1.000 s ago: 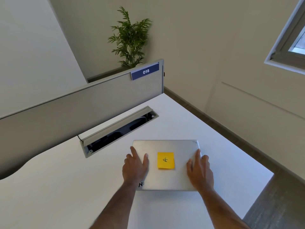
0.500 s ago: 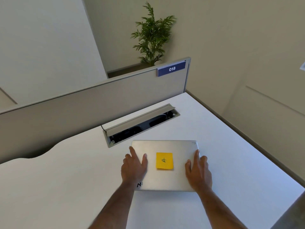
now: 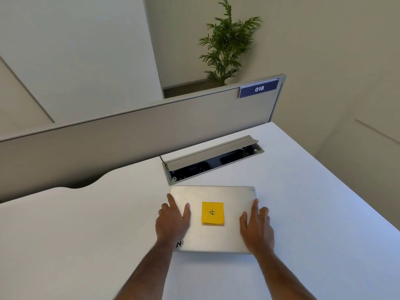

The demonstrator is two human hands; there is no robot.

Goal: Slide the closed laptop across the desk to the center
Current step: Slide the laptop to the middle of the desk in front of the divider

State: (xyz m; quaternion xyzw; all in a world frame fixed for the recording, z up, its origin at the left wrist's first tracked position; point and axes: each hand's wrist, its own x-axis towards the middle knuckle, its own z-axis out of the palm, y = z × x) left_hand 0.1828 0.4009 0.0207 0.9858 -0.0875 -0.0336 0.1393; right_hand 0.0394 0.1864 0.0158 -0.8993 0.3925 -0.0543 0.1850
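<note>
A closed silver laptop [image 3: 213,238] lies flat on the white desk [image 3: 86,234], with a yellow sticky note [image 3: 212,213] stuck in the middle of its lid. My left hand [image 3: 173,221] rests palm down on the lid's left side, fingers reaching over the left edge. On the right side my right hand [image 3: 257,230] presses down the same way, its fingers along the right edge. Both hands hold the laptop between them.
An open cable tray [image 3: 212,161] is sunk into the desk just behind the laptop. A grey partition [image 3: 129,135] with a blue "018" label [image 3: 258,89] closes the desk's far side. The desk's right edge [image 3: 346,187] runs diagonally. A potted plant [image 3: 227,44] stands beyond.
The laptop has slid left across the desk with both hands on it; the cable tray, earlier to its left, now lies straight behind it. More desk shows to the right.
</note>
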